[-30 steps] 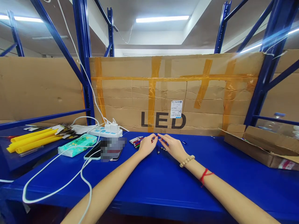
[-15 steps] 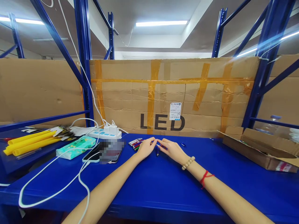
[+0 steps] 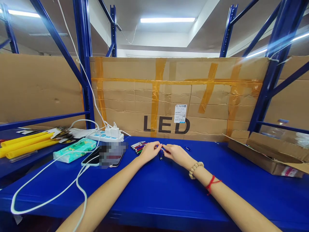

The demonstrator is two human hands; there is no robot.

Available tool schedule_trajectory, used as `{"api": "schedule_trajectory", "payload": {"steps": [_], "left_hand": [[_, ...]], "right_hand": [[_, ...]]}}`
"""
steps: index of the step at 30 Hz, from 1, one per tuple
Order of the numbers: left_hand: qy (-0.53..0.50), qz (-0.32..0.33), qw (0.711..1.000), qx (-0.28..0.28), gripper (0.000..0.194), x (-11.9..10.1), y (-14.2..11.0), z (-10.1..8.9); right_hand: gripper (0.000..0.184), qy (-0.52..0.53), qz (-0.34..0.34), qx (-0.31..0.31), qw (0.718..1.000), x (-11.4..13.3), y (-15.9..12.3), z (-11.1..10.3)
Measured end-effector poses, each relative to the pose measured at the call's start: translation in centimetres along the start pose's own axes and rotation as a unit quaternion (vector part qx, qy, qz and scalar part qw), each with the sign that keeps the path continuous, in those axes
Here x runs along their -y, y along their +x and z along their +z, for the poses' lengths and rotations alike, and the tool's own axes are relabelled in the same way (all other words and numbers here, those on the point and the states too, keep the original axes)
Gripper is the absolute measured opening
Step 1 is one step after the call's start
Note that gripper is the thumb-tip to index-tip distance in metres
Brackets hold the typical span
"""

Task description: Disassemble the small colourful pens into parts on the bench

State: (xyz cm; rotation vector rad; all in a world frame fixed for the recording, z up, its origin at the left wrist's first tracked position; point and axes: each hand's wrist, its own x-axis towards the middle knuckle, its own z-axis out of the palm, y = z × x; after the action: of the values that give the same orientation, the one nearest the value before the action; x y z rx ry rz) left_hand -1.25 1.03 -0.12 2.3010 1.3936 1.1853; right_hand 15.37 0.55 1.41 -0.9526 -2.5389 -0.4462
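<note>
My left hand [image 3: 150, 151] and my right hand [image 3: 177, 155] meet fingertip to fingertip over the middle of the table. Their fingers are pinched together around a slim blue pen [image 3: 163, 148], most of which the fingers hide. Just below the fingertips is a short dark blue piece [image 3: 161, 156], perhaps a pen cap. Beyond my right hand lies another small blue piece [image 3: 187, 149], like a pen cap or clip. Several coloured pens [image 3: 137, 146] form a small pile beside my left hand, partly covered by it.
Left on the blue table [image 3: 149, 193] are a phone [image 3: 91, 159], a tissue pack [image 3: 74, 150], a power strip [image 3: 106, 136] and a loose white cable [image 3: 36, 206]. Yellow tubes [image 3: 29, 145] lie farther left. An open cardboard box [image 3: 263, 158] stands right; a large carton [image 3: 125, 106] walls the back.
The camera view has shifted slightly. Both hands stay together at the same spot, with only small finger movement.
</note>
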Motion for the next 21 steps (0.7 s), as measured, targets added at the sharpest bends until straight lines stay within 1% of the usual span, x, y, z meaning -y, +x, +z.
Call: {"api": "schedule_trajectory", "payload": {"steps": [4, 7, 14, 18, 21], "left_hand": [[-0.003, -0.009, 1.000, 0.003, 0.034, 0.0, 0.1, 0.1], [-0.018, -0.021, 1.000, 0.001, 0.034, 0.1, 0.1, 0.3], [-0.065, -0.037, 0.997, -0.003, 0.035, -0.4, -0.1, 0.4], [-0.056, -0.069, 0.996, 0.004, 0.034, -0.5, -0.2, 0.4], [-0.050, -0.067, 0.996, 0.010, 0.034, -0.6, -0.2, 0.4]], "right_hand": [[0.018, 0.063, 0.009, -0.037, 0.997, -0.2, 0.0, 0.4], [0.020, 0.104, 0.021, -0.051, 0.993, -0.2, 0.1, 0.5], [0.021, 0.147, 0.044, -0.080, 0.985, -0.4, 0.0, 1.2], [0.024, 0.166, 0.085, -0.127, 0.974, -1.6, -0.1, 1.7], [0.026, 0.168, 0.124, -0.158, 0.965, -2.4, -0.2, 1.9]]}}
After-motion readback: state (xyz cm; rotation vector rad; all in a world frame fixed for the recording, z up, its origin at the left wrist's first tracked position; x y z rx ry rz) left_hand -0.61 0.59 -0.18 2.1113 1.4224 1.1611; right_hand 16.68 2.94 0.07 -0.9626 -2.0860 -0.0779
